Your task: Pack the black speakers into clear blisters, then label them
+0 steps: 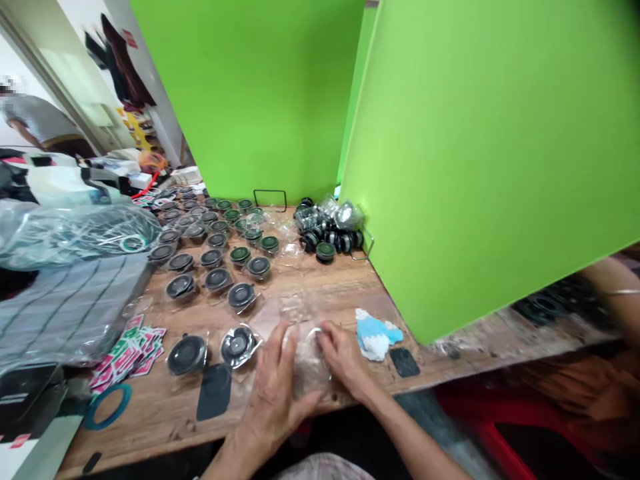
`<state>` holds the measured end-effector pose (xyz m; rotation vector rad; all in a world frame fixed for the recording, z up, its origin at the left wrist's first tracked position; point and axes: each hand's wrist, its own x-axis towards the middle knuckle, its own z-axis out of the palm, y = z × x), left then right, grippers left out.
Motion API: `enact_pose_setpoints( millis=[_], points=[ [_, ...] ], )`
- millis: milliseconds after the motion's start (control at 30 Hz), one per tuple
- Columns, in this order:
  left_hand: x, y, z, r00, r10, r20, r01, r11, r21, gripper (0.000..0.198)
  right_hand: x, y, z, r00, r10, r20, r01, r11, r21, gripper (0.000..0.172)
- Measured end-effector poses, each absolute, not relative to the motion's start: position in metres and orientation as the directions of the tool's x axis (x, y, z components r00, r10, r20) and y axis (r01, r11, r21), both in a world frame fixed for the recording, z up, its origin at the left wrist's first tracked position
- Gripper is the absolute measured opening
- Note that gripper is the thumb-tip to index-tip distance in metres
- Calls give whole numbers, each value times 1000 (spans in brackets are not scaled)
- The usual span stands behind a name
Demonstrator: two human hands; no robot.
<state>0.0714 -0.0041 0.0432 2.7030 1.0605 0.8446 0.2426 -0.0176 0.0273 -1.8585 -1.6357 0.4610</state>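
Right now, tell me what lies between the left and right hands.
Clear plastic wrap lies there, between the left hand and the right hand; the head view shows it.

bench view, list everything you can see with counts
small round speakers: dozens, black, some green-centred, across the bench
wooden workbench: one, brown, under everything
partition panels: two, bright green, behind and right of the bench
printed cards: a pile, pink, green and white, front left
tape ring: one, teal, front left
black rectangular pads: two, black, either side of the hands
crumpled scrap: one, blue and white, right of the hands
co-worker: one, grey shirt, far left
clear plastic bag: one, clear, under the hands
left hand: bare, on the bag
right hand: bare, on the bag
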Motion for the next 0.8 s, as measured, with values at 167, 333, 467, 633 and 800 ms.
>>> enact_pose_setpoints(
  millis=[167, 333, 467, 633, 800],
  points=[
    [84, -17, 27, 730, 592, 341, 518, -805, 289, 82, 241, -35, 44, -159, 987, 16, 718, 127, -685, 16],
    [66, 1, 17, 655, 574, 492, 642, -766, 39, 61, 286, 28, 77, -96, 994, 44, 891, 105, -442, 30],
    [63, 10, 16, 713, 418, 563, 600, -779, -182, 47, 315, 110, 83, 155, 976, 154, 934, -94, -345, 31],
    [64, 19, 12, 708, 438, 554, 651, -708, -274, 50, 318, 156, 58, 279, 947, 157, 910, -209, -358, 37],
    [69, 23, 16, 641, 576, 507, 745, -625, -233, 49, 318, 150, 41, 349, 921, 175, 861, -242, -446, 32]
  ],
)
